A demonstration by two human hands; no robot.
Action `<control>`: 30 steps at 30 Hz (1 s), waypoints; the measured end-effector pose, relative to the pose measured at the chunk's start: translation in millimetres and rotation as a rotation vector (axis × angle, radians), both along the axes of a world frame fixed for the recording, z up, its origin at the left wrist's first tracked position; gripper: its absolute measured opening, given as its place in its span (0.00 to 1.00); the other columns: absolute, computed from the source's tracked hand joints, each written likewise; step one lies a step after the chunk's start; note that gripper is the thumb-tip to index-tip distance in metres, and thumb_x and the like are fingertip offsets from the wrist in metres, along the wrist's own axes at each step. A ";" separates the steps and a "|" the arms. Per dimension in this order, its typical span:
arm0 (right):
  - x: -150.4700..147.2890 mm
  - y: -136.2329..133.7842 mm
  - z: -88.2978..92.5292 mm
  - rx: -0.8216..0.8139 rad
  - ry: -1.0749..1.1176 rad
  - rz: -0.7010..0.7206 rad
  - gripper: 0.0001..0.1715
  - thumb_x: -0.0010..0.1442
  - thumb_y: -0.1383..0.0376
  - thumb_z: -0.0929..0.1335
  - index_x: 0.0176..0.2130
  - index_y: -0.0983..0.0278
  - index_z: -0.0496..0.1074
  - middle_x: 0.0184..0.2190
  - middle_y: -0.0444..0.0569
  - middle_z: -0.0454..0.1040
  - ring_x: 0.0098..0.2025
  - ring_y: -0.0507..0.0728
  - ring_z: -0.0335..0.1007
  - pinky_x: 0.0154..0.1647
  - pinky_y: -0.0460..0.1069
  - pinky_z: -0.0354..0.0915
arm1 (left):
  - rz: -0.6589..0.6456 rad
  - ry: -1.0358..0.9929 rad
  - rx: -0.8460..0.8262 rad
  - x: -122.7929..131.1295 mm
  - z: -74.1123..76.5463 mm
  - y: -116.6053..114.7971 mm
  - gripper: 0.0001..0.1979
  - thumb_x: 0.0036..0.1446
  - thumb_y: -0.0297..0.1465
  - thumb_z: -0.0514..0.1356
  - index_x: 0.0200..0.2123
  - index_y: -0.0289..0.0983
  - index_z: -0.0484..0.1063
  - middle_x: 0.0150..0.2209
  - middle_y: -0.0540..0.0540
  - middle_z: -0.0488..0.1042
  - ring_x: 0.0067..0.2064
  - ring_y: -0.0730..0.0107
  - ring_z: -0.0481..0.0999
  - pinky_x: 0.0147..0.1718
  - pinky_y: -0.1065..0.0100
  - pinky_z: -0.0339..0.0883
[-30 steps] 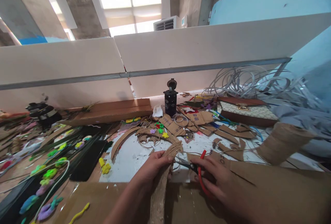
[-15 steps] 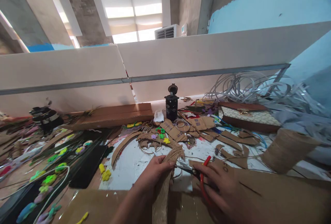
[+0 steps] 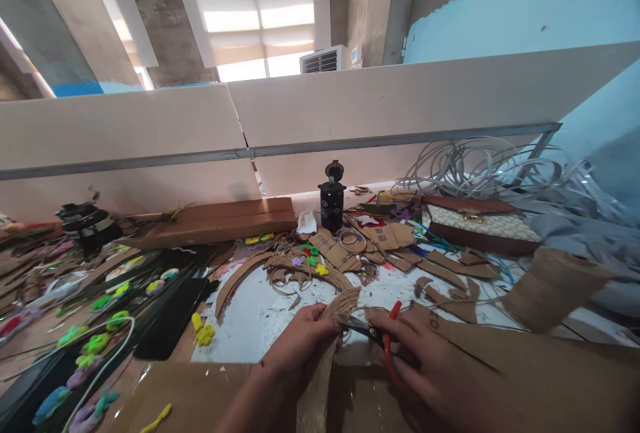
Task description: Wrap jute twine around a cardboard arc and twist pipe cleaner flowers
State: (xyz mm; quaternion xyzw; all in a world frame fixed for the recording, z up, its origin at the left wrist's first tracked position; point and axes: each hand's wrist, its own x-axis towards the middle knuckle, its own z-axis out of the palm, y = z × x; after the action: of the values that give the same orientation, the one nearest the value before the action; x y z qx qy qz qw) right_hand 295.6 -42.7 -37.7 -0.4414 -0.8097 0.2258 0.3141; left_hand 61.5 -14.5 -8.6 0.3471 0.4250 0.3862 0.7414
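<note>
My left hand (image 3: 303, 341) is closed around a curved strip wrapped in jute twine (image 3: 316, 390), its thumb pressed on the near face. The strip runs from the bottom edge of the head view up past my fingers. My right hand (image 3: 425, 360) grips scissors with red handles (image 3: 389, 353). Their dark blades point left, with the tips at the strip's side beside my left thumb; whether they touch twine is hard to see. Just beyond lies another twine-wrapped arc (image 3: 300, 264) with small coloured flowers on it.
Cardboard (image 3: 530, 366) covers the near right, with a large twine spool (image 3: 555, 290) behind. Scraps, a black lidded cup (image 3: 332, 206) and a patterned bag (image 3: 475, 223) stand farther back. To the left are a black phone-like slab (image 3: 170, 320) and fuzzy flowers (image 3: 95, 346).
Both hands have shifted slightly: the left hand and strip a little right, the scissors a little left, closer to the left thumb. Both grips are kept.
</note>
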 end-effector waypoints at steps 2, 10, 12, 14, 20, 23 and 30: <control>-2.3 0.0 2.9 -0.039 0.020 0.009 0.28 0.62 0.70 0.65 0.59 0.55 0.69 0.53 0.55 0.71 0.48 0.63 0.73 0.49 0.56 0.69 | -0.013 -0.002 0.000 0.6 0.2 -1.3 0.12 0.42 0.31 0.72 0.32 0.32 0.79 0.26 0.47 0.78 0.25 0.72 0.73 0.25 0.73 0.64; -8.8 -2.7 6.2 -0.048 0.026 -0.039 0.27 0.62 0.70 0.65 0.59 0.55 0.68 0.49 0.52 0.71 0.47 0.60 0.72 0.48 0.53 0.68 | -0.037 -0.066 0.015 -1.1 6.9 -1.7 0.13 0.42 0.30 0.72 0.34 0.31 0.80 0.26 0.45 0.79 0.27 0.69 0.76 0.29 0.72 0.67; -9.5 -2.2 3.6 -0.023 0.024 -0.049 0.26 0.63 0.69 0.65 0.59 0.55 0.69 0.47 0.51 0.72 0.45 0.59 0.72 0.47 0.52 0.68 | -0.026 -0.078 0.010 -1.4 7.4 -2.3 0.14 0.41 0.29 0.72 0.34 0.31 0.79 0.27 0.45 0.79 0.27 0.68 0.76 0.29 0.72 0.67; -9.8 -1.7 -0.7 0.008 0.035 -0.056 0.25 0.63 0.68 0.65 0.58 0.55 0.70 0.47 0.51 0.72 0.44 0.59 0.72 0.45 0.52 0.68 | -0.015 -0.080 -0.001 -1.8 7.6 -3.2 0.15 0.41 0.30 0.72 0.34 0.30 0.79 0.27 0.45 0.79 0.27 0.69 0.76 0.29 0.72 0.68; -8.6 -1.8 -9.7 0.081 0.046 -0.045 0.25 0.63 0.68 0.65 0.59 0.55 0.69 0.47 0.52 0.75 0.45 0.61 0.73 0.45 0.53 0.67 | -0.029 -0.079 -0.010 -3.0 7.0 -3.3 0.10 0.42 0.28 0.70 0.31 0.32 0.78 0.24 0.48 0.77 0.23 0.73 0.73 0.24 0.74 0.65; -9.6 -2.1 -6.5 0.047 0.051 -0.052 0.22 0.64 0.67 0.64 0.56 0.56 0.72 0.46 0.51 0.77 0.45 0.61 0.74 0.45 0.53 0.68 | -0.047 -0.099 0.013 -3.7 5.9 -2.6 0.09 0.44 0.30 0.70 0.29 0.33 0.77 0.20 0.50 0.74 0.21 0.74 0.71 0.23 0.74 0.65; 6.6 7.1 -7.1 -0.032 0.124 -0.168 0.20 0.66 0.61 0.64 0.56 0.57 0.72 0.50 0.53 0.77 0.48 0.64 0.75 0.48 0.55 0.69 | 0.036 0.008 -0.047 -13.2 1.0 5.5 0.13 0.43 0.34 0.72 0.30 0.35 0.75 0.21 0.49 0.74 0.20 0.73 0.71 0.20 0.73 0.64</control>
State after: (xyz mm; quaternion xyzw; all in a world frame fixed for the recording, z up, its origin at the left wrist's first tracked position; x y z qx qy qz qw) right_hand 302.3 -35.6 -44.8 -0.4981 -0.7449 0.2385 0.3743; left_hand 48.3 -9.0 -7.6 0.3234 0.4433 0.3877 0.7406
